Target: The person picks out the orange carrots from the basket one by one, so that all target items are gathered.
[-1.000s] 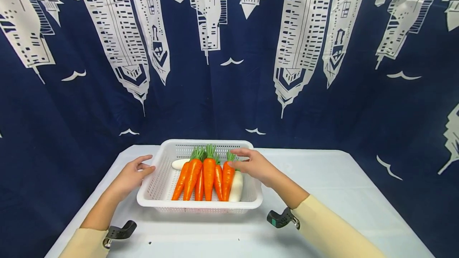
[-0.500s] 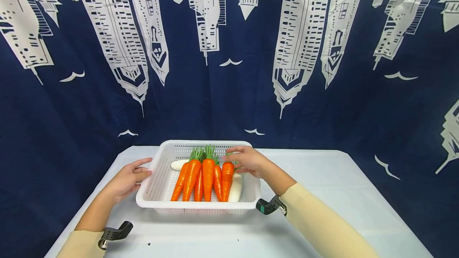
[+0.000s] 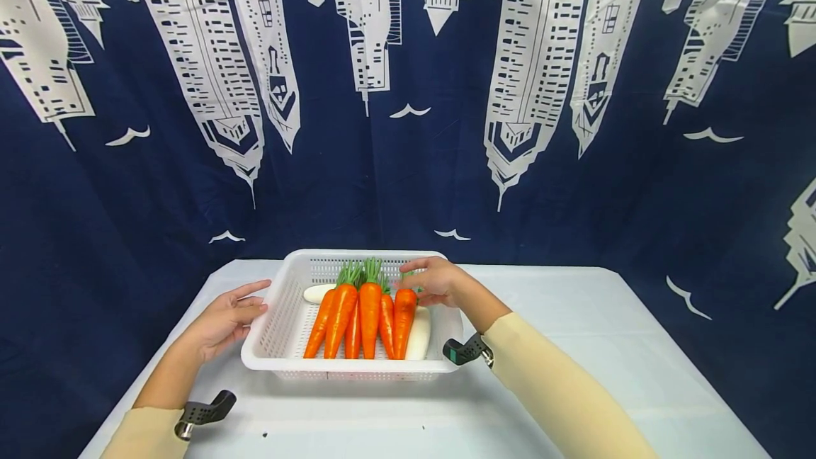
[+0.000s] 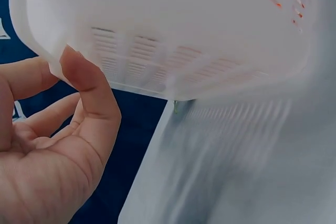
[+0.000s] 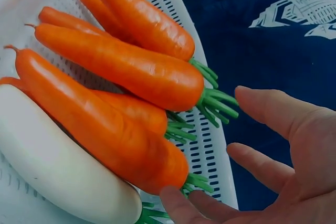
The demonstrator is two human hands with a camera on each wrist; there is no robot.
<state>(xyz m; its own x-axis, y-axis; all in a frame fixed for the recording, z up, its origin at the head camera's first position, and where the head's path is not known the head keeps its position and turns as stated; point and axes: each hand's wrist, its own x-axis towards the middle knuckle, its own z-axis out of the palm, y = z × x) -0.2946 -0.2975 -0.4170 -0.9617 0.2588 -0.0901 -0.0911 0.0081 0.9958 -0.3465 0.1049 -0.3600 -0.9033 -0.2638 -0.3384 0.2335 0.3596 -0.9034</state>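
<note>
A white perforated basket holds several orange carrots with green tops and a white radish. At its left side, my left hand pinches the rim between thumb and index finger; the left wrist view shows the thumb against the outer wall. My right hand hovers over the back right of the basket, fingers spread. In the right wrist view its thumb tip is right at the top end of the rightmost carrot, near the green stalks. Nothing lies between those fingers.
The basket stands on a white table with a navy curtain printed with white buildings behind it. Another white vegetable lies at the basket's back left, partly covered by carrots. A dark wrist camera overlaps the basket's right front corner.
My right hand has moved left, closer over the rightmost carrot's top, its forearm swinging inward. My left hand has shifted slightly at the basket's left rim. The vegetables keep their places.
</note>
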